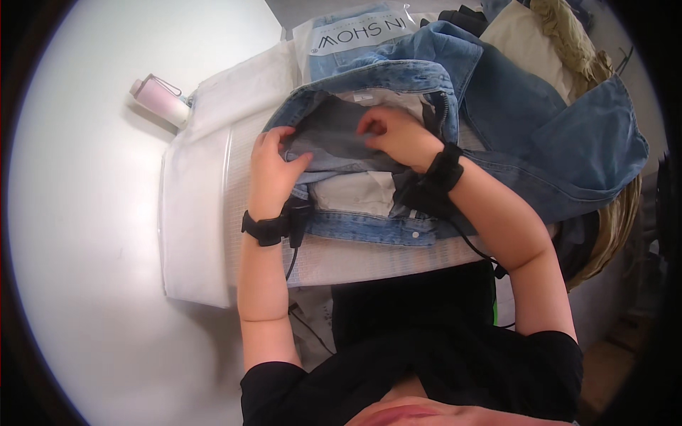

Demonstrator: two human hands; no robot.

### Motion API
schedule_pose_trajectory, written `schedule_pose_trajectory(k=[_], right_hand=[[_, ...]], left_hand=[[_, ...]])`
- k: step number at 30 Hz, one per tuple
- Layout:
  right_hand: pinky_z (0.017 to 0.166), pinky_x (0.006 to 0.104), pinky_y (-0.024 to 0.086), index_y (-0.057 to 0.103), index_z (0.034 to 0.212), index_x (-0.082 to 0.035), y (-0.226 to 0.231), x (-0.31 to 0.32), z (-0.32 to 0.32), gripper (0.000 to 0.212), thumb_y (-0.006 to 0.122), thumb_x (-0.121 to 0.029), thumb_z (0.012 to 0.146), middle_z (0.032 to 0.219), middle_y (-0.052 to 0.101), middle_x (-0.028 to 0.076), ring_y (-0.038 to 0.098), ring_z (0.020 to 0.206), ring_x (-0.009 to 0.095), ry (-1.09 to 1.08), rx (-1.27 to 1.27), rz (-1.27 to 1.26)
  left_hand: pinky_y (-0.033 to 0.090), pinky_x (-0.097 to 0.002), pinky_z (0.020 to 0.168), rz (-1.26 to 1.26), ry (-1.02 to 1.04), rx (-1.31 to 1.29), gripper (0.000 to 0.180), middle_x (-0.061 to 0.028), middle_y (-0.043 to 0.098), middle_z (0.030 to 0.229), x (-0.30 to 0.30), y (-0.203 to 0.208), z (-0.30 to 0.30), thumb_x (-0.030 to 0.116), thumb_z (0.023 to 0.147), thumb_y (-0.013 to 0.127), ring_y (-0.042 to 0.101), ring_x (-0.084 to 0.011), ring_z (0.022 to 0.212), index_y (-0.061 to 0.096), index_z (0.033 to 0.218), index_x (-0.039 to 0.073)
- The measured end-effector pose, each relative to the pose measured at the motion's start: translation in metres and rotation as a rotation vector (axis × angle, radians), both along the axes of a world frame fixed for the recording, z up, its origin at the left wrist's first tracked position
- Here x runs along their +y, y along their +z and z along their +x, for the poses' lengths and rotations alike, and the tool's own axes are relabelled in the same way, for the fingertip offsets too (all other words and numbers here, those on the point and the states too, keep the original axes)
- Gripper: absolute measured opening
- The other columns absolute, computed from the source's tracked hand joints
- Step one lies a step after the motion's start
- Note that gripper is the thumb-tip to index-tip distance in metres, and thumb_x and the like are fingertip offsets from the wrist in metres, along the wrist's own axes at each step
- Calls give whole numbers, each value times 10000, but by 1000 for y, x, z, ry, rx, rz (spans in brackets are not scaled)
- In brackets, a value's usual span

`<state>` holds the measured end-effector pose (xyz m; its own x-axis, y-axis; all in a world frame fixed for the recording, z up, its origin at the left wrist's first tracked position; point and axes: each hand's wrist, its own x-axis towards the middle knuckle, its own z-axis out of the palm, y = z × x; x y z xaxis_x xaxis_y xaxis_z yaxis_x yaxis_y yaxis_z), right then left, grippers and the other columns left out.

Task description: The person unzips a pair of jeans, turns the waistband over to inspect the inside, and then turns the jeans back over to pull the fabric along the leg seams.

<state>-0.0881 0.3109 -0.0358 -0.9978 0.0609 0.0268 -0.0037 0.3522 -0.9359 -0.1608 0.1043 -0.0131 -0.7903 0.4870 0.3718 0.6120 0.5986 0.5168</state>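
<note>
The jeans (490, 174) lie at the centre and right of the frame; my right hand (405, 138) and its black strap (444, 169) hide part of the waist. The inside of the waist is dark, and its depth is hard to make out. Overlapping denim at the right conceals where each leg ends. The clear bag (359, 39) is partly covered by the jeans.

Orientation: the waist gapes toward me, its waistband (366, 227) forming a loop at centre frame. The button (415, 234) sits at the loop's lower right, the zip (442, 106) at its upper right. The denim runs toward the right edge, roughly sideways; folds leave the exact long axis uncertain.

My left hand (272, 167) is at the loop's left edge, thumb and fingers apart. My right hand is inside the loop, fingers curled; I cannot tell whether it pinches fabric. A pale lining (355, 193) shows below it.
</note>
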Motion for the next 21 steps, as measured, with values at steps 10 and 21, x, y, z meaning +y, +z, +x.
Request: schedule_pose_trajectory(k=[10,21], right_hand=[[799,224,318,533,872,-18,16,10,1,161,475,-44,723,883,511,45,434,888,138,-127,101,-468],[695,207,336,569,824,-42,6,9,-1,153,532,-148,720,814,516,19,439,774,105,-92,37,-407]], left_hand=[[411,-316,785,55,-51,-332,502,-154,568,947,-4,-11,-14,168,644,681,529,-247,928,500,1072,-23],[401,-228,725,354,212,-638,417,-96,557,900,-18,-26,-40,191,742,637,520,-133,822,484,1047,-50]])
